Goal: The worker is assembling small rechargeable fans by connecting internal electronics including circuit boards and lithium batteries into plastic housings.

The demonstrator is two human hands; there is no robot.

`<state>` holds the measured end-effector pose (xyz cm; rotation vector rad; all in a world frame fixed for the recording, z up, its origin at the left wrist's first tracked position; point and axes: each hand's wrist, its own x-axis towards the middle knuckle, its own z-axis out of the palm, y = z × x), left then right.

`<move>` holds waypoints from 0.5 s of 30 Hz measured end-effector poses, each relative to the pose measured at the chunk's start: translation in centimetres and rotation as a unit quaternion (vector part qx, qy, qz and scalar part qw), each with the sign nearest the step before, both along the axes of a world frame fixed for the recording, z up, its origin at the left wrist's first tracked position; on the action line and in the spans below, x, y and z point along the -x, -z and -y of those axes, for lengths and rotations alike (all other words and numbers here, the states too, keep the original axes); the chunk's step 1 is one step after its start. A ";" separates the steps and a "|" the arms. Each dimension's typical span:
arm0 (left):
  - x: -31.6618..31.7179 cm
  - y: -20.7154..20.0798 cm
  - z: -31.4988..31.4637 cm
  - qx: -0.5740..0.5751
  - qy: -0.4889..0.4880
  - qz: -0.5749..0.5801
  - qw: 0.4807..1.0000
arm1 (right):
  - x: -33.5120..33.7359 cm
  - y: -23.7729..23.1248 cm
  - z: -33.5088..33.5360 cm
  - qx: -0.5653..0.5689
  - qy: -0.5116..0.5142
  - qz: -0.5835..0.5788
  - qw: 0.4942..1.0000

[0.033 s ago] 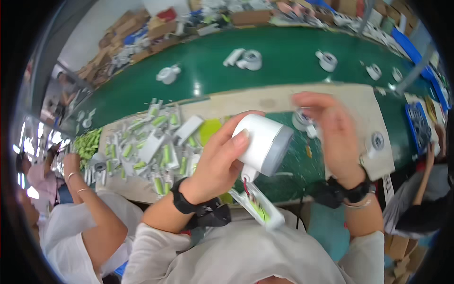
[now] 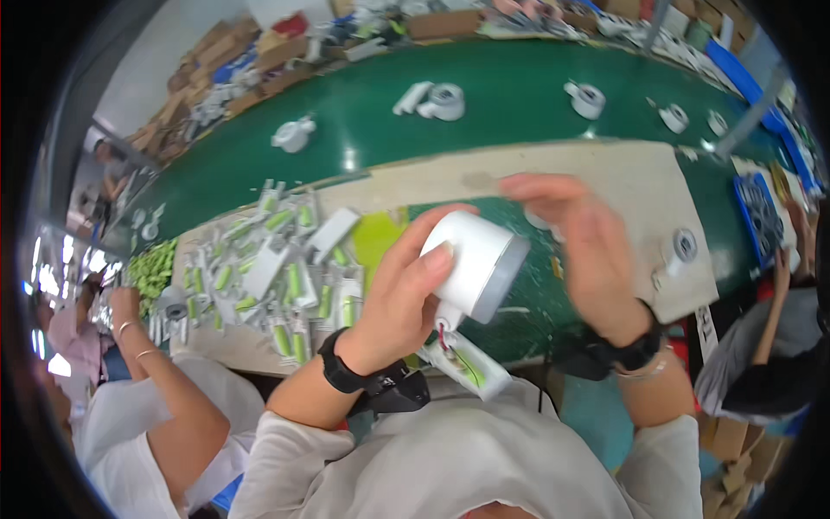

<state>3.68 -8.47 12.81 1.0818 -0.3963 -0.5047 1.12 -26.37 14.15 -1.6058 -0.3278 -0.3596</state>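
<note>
My left grip (image 2: 394,298) closes around a smooth white cylinder (image 2: 467,259) with a grey end (image 2: 501,281), tilted above the surface's (image 2: 536,324) near edge and partly hiding my fingers. Thin wires (image 2: 443,336) join a rectangular plastic casing (image 2: 474,370) below. My right grip (image 2: 598,255) is raised wide, fingers stretched leftward, blurred, partly covering a white piece (image 2: 536,221) behind.

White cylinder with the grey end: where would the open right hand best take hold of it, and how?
Probably by the grey end, coming from the person's right: that round end points rightward, clear of the left hand, which holds the opposite side of the white cylinder. I'd avoid its near side, where thin wires run to a white case.
</note>
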 end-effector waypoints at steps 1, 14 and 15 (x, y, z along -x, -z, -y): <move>0.4 1.0 0.6 0.006 0.014 -0.011 1.000 | -0.2 1.1 -0.2 0.014 -0.047 -0.007 0.999; 2.0 4.2 -0.4 -0.115 0.008 0.324 0.939 | 2.1 3.5 -3.1 -0.139 -0.171 -0.080 0.972; 1.9 4.4 -0.7 -0.129 0.014 0.392 0.911 | 2.3 3.8 -3.2 -0.156 -0.195 -0.086 0.965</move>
